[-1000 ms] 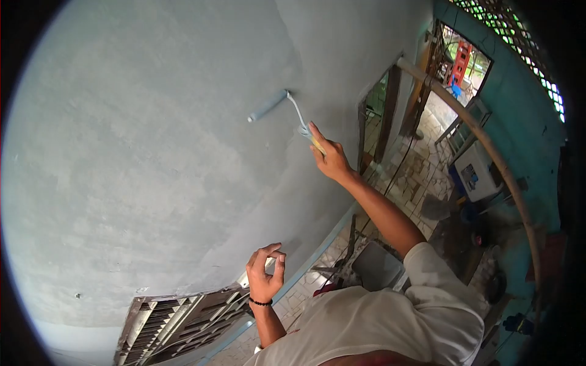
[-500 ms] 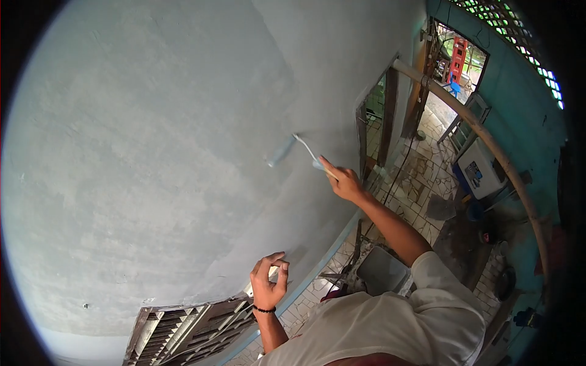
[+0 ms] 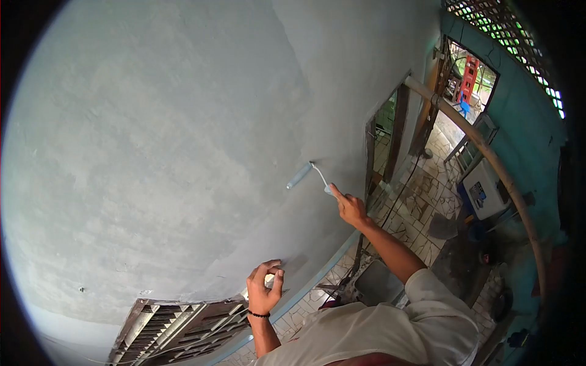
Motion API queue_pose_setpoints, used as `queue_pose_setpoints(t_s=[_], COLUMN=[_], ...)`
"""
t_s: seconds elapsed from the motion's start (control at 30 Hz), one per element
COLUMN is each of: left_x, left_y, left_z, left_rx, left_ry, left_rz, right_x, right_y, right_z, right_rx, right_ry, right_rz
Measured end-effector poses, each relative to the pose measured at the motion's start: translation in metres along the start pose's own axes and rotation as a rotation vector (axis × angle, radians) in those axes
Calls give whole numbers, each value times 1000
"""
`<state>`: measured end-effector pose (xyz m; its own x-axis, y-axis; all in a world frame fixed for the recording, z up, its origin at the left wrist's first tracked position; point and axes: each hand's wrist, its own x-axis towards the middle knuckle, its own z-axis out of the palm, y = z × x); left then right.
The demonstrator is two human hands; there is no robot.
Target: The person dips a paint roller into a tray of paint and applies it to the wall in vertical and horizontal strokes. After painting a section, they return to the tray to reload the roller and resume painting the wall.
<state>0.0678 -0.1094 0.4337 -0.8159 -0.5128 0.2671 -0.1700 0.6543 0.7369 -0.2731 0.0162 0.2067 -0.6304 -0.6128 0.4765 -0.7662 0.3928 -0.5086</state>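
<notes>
My right hand (image 3: 352,208) is closed round the handle of a paint roller (image 3: 299,175), its arm reaching up toward the wall. The roller's pale blue-grey sleeve lies against the grey wall (image 3: 183,152), slanting in this view, and a thin white bent frame joins it to the handle. Lower down, my left hand (image 3: 264,290) is raised close to the wall with its fingers curved and the thumb apart from them. Nothing shows in its grasp. A dark bead bracelet (image 3: 259,315) circles the left wrist.
Below the left hand is a slatted window (image 3: 177,329). A mirror-like framed opening (image 3: 383,137) and a doorway (image 3: 470,79) lie to the right. A long bamboo pole (image 3: 482,143) curves across the right side, near a white cooler-like box (image 3: 485,190). A grey basin (image 3: 375,283) stands on the tiled floor.
The roller and my right hand have moved down and slightly right in view, along the wall. My left hand keeps its curved pose. The whole view has shifted a little.
</notes>
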Motion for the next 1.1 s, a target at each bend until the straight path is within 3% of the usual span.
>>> queue_pose_setpoints(t_s=[0.13, 0.27, 0.4, 0.57, 0.77, 1.0, 1.1], left_x=[3, 4, -3, -11, -11, 3, 8], left_y=[4, 11, 7, -4, -10, -5, 1], left_z=[0, 3, 3, -7, -8, 10, 18], left_rx=[6, -28, -41, -5, 20, -17, -29], left_ry=[-3, -1, 15, 42, 68, 27, 3], left_rz=[34, 40, 45, 20, 12, 70, 83], right_x=[23, 98, 119, 46, -1, 81, 79], right_y=[-8, -67, -86, -5, 48, -34, -39], right_z=[-12, -67, -68, -3, 22, -59, -60], right_rx=[85, 165, 287, 186, 110, 201, 167], right_ry=[156, 305, 427, 121, 7, 152, 173], right_rz=[-111, -200, -283, -134, -86, -152, -161])
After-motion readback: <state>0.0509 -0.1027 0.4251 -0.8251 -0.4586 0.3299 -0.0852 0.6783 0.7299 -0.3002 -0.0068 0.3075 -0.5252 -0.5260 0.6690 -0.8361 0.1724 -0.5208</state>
